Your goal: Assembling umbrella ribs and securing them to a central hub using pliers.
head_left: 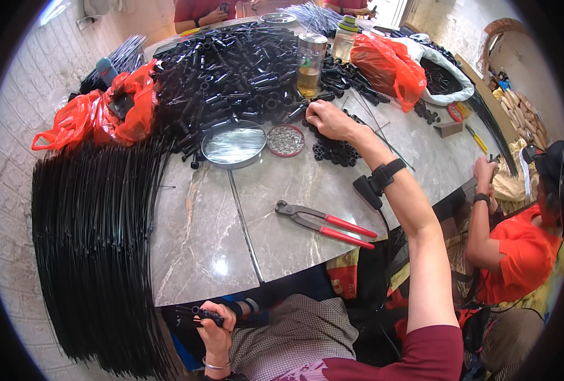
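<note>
Tubes (pixel 192 312) partly inside the left grip (pixel 216 326)

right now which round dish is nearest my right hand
The red-rimmed dish of silvery bits; the wide dish and far plate sit farther from your right hand.

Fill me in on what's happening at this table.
The person's left hand holds several slim black parts near the edge of the table. The right hand is at a cluster of small black rings; its grip is unclear. Red-handled pincers lie on the table. A co-worker is at the right.
</note>
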Action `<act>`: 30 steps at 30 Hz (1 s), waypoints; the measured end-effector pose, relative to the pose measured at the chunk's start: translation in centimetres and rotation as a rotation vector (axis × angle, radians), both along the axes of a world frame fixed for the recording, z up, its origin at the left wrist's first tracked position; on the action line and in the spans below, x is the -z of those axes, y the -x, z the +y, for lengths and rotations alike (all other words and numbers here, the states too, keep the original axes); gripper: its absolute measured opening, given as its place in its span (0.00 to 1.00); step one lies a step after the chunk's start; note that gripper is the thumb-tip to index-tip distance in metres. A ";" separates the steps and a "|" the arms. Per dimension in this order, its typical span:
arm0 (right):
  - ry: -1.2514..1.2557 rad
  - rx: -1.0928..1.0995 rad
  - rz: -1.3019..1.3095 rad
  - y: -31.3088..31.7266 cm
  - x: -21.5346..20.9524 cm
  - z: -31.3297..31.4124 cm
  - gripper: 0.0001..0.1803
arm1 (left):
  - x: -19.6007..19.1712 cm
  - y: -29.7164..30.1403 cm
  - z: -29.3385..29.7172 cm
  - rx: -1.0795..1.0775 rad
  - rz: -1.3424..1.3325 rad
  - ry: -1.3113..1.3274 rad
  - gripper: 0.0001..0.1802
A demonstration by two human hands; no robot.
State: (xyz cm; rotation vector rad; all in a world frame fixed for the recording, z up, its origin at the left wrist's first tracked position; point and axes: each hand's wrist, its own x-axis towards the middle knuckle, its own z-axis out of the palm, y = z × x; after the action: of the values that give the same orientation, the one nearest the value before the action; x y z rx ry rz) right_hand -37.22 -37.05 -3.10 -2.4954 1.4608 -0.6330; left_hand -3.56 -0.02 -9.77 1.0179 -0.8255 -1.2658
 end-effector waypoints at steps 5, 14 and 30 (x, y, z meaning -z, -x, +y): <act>-0.070 0.128 -0.172 3.9 -2.8 0.2 0.14 | -0.4 0.0 0.1 -0.019 0.007 0.009 0.35; 0.026 0.215 -0.309 8.4 1.3 0.3 0.14 | -0.6 0.2 0.2 0.023 0.005 0.021 0.34; 0.099 0.199 -0.304 4.8 0.5 2.2 0.14 | -0.8 0.2 0.6 0.006 0.001 0.052 0.34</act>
State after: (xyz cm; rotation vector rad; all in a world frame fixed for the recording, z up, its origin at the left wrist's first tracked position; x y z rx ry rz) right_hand -42.06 -34.89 -3.60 -2.2107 1.6005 -1.0918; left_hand -3.72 0.55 -8.92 0.9732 -0.8569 -1.2436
